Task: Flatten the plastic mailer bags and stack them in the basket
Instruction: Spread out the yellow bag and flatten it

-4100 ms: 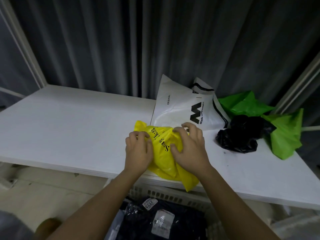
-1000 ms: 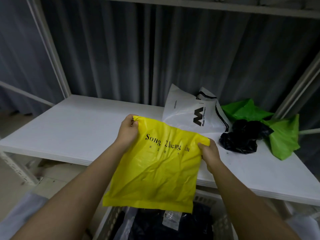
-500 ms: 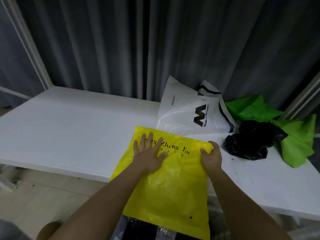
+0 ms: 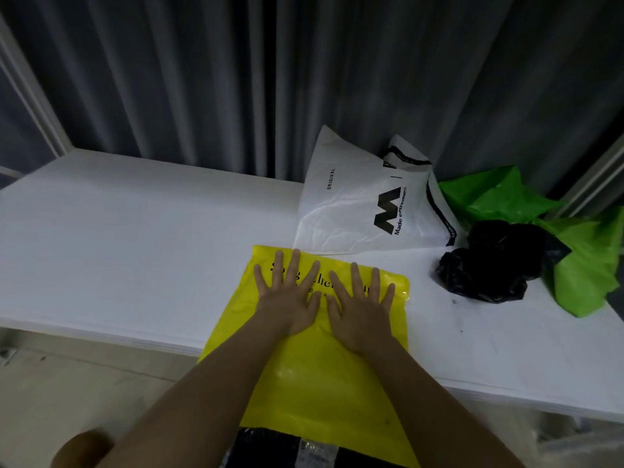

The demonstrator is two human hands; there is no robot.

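At frame centre, the right hand (image 4: 363, 315) has released its corner pinch; now 2 flat hands, left hand (image 4: 290, 300) included, press the yellow mailer (image 4: 324, 376) smooth on the surface (image 4: 135, 238), nearly basket-ready.

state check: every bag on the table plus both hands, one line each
yellow mailer bag: spread flat, near part overhanging table edge
left hand: open, pressing yellow bag
right hand: open, pressing yellow bag
white mailer bag: creased, propped against curtain
black bag: crumpled
green bags: crumpled

Both forearms reach forward, left hand (image 4: 289, 298) and right hand (image 4: 362, 312) side by side, palms down, fingers spread.
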